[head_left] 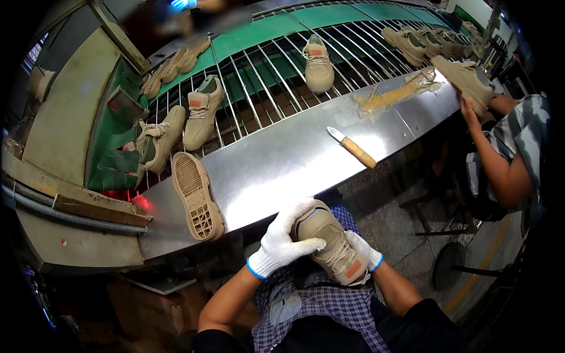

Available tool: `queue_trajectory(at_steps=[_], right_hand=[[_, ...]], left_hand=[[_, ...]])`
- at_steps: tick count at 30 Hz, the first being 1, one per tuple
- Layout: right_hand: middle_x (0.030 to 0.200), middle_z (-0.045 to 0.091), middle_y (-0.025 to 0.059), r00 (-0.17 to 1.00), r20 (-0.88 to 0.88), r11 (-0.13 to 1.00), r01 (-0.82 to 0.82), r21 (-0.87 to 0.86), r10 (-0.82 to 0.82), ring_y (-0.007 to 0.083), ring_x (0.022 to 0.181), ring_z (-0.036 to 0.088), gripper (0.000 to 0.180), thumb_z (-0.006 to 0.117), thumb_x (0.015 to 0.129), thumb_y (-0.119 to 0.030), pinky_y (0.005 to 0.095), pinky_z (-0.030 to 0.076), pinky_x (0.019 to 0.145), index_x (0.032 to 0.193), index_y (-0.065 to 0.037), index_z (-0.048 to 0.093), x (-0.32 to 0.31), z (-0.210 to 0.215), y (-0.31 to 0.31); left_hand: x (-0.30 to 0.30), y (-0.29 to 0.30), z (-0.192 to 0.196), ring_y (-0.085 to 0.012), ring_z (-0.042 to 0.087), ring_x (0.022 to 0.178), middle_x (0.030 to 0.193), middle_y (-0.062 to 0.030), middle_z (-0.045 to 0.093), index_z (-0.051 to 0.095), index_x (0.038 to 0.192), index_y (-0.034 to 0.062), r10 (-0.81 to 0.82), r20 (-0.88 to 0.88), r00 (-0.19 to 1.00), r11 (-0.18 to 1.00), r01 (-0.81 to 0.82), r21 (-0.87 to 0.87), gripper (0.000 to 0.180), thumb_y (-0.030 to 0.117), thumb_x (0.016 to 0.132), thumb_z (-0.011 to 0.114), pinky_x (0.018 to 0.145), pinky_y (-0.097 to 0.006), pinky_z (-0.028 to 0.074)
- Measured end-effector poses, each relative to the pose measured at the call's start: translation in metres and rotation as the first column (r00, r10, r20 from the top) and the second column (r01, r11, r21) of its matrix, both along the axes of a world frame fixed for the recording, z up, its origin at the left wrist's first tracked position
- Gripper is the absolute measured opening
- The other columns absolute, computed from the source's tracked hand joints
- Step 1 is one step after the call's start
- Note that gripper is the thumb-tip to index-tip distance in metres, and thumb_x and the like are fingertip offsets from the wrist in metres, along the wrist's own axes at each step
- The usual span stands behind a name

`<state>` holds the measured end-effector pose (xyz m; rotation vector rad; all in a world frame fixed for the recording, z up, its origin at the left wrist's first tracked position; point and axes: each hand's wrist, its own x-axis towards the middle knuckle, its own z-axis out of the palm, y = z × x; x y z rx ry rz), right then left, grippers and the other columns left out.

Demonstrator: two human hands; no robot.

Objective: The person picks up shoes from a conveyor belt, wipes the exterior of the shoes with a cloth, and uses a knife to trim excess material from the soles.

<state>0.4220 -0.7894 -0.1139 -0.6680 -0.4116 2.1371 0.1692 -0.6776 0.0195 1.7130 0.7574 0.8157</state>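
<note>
- A tan lace-up fabric shoe with a small orange tongue patch [331, 246] lies in the person's lap, just below the near edge of the shiny sheet-metal desk [276, 170], its heel toward the desk and its tongue toward the body.
- The left hand [281, 238], in a white knit glove with a blue cuff, is closed around the shoe's heel end, the fingers curled over the top and the thumb lying along its side.
- The right hand [364, 249], gloved the same way, is mostly hidden behind the shoe's other side; it presses against the shoe, and its fingers wrap out of sight.
- A blue-and-white checked cloth [318, 306] covers the lap beneath the shoe.
- On the desk, to the left, a second tan shoe lying sole-up [198, 196] shows its ribbed tread and overhangs the near edge.
- Farther right on the desk lies a knife with a pale wooden handle [353, 147], well apart from both hands.
- Beyond the desk, a green conveyor with metal rods [265, 70] carries more tan shoes [318, 63].
- At the right, another person's hand [469, 112] touches a tan shoe at the desk's end [471, 79].
</note>
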Motion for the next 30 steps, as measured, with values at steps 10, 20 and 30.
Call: queue_trajectory(at_steps=[10, 20, 30], right_hand=[[0.136, 0.069, 0.0176, 0.996, 0.088, 0.997, -0.038, 0.069, 0.032, 0.0220, 0.119, 0.070, 0.062, 0.046, 0.114, -0.044, 0.0365, 0.059, 0.102, 0.146, 0.008, 0.054, 0.002, -0.002, 0.000], [0.135, 0.068, 0.0148, 0.944, 0.267, 0.932, 0.092, 0.351, -0.194, 0.0200, 0.120, 0.065, 0.056, 0.048, 0.115, -0.042, 0.0356, 0.053, 0.105, 0.141, 0.007, 0.057, -0.030, 0.046, 0.034], [0.105, 0.072, 0.0263, 0.391, 0.879, 0.619, -0.628, 0.472, -0.273, 0.0372, 0.085, 0.076, 0.045, 0.064, 0.103, -0.041, 0.0404, 0.063, 0.071, 0.127, -0.002, 0.064, -0.040, 0.164, 0.034]], left_hand=[[-0.002, -0.007, 0.000, -0.0304, 0.058, 0.138, 0.154, -0.0212, 0.055, 0.051, 0.151, -0.0042, 0.022, 0.011, 1.000, 0.999, -0.022, -0.028, 0.091, 0.021, 0.077, 0.097, 0.117, -0.043, 0.047], [0.004, 0.010, 0.027, -0.0313, 0.057, 0.137, 0.151, -0.0222, 0.057, 0.051, 0.147, -0.0075, 0.195, 0.152, 0.969, 0.981, -0.196, -0.008, 0.079, 0.032, 0.088, 0.085, 0.118, -0.043, 0.044], [-0.079, 0.013, 0.064, -0.0204, 0.064, 0.118, 0.128, -0.0120, 0.066, 0.056, 0.137, -0.0040, 0.263, -0.141, 0.954, 0.955, -0.279, -0.104, 0.075, 0.027, 0.080, 0.094, 0.104, -0.036, 0.052]])
